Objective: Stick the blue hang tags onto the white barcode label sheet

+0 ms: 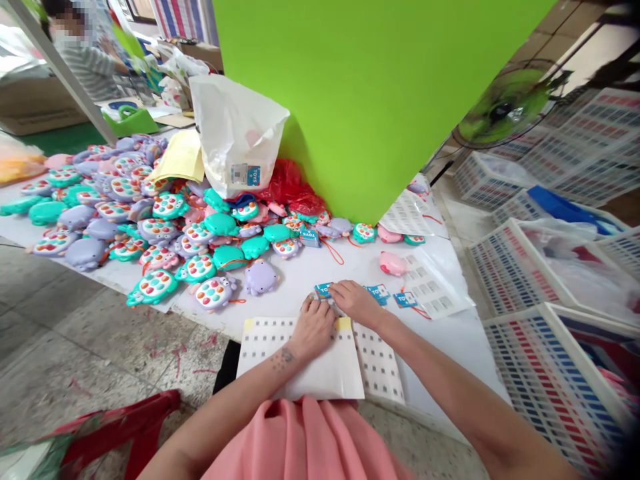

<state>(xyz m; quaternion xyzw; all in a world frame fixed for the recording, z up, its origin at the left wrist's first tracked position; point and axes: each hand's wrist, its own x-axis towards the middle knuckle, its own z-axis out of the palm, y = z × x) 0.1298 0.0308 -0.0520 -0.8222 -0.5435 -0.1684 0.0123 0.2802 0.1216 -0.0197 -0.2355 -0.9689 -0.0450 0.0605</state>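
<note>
My left hand (315,327) lies over the upper part of a white sticker sheet (275,340) at the table's front edge, its fingertips just below a small blue tag (323,291). With bent fingers, my right hand (356,301) touches the right end of that tag. More blue tags (377,294) lie just beyond my right hand, and another (405,299) with a red loop is farther right. A second sticker sheet (377,360) shows beneath my right forearm. To the left are a lilac toy (261,277) and a toy with coloured buttons (215,293).
A large pile of turquoise, lilac and pink toys (160,207) covers the table's left. Behind it stand a white bag (235,133) and a green panel (370,100). White baskets (550,373) and a fan (500,110) are at the right. A person (90,63) sits at the back left.
</note>
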